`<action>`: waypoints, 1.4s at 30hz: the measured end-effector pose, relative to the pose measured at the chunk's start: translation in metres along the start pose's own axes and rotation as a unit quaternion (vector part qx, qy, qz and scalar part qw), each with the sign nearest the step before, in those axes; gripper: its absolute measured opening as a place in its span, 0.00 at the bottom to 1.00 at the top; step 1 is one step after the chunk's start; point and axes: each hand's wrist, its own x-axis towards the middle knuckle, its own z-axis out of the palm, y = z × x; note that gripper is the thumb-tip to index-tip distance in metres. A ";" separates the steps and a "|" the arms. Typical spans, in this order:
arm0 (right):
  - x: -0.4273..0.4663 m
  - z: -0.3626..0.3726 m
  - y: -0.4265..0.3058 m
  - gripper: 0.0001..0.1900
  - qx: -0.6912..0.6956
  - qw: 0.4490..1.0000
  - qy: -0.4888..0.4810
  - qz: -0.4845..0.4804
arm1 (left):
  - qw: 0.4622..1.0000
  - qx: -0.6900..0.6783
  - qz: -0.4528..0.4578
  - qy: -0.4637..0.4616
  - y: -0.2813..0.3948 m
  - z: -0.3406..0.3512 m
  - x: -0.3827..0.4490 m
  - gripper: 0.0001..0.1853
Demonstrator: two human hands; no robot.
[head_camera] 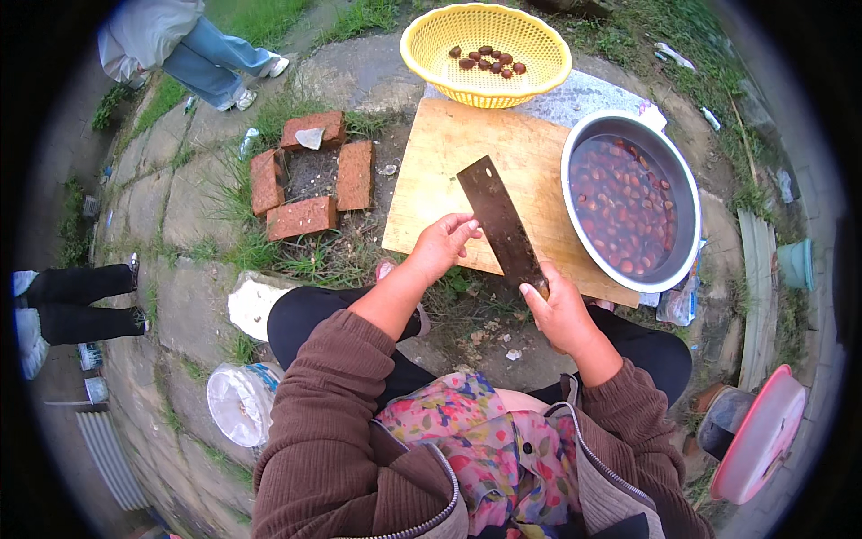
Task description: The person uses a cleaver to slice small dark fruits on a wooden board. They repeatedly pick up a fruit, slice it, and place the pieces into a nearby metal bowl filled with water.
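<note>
My right hand (pixel 557 306) grips the handle of a dark cleaver (pixel 500 219), its blade angled up and to the left over the near edge of a wooden board (pixel 465 155). Beside the blade's left edge is my left hand (pixel 444 244), fingers loosely curled and apart; whether a fingertip touches the blade cannot be told. On the board's right side rests a metal basin (pixel 688 188) of water with many chestnuts (pixel 623 209) in it. Behind the board, a yellow plastic colander (pixel 417 57) holds several chestnuts (pixel 496 62).
Bricks (pixel 301 217) form a square left of the board. A lined bucket (pixel 236 404) stands by my left leg, near a pale stone block (pixel 252 310). A red-rimmed round object (pixel 761 438) is at lower right. Two people stand at left, one in jeans (pixel 209 60), one in black trousers (pixel 84 303).
</note>
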 end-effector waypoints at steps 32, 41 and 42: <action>-0.024 -0.041 -0.003 0.18 0.266 0.962 0.062 -0.017 | 0.924 -0.381 -0.017 -0.009 0.023 -0.010 0.064 0.15; -0.017 -0.031 -0.003 0.18 0.232 0.971 0.056 -0.018 | 0.994 0.047 0.080 0.061 -0.012 -0.005 0.045 0.20; -0.017 -0.031 -0.002 0.18 0.231 0.971 0.055 -0.015 | 0.986 0.104 0.105 0.081 -0.012 -0.001 0.046 0.19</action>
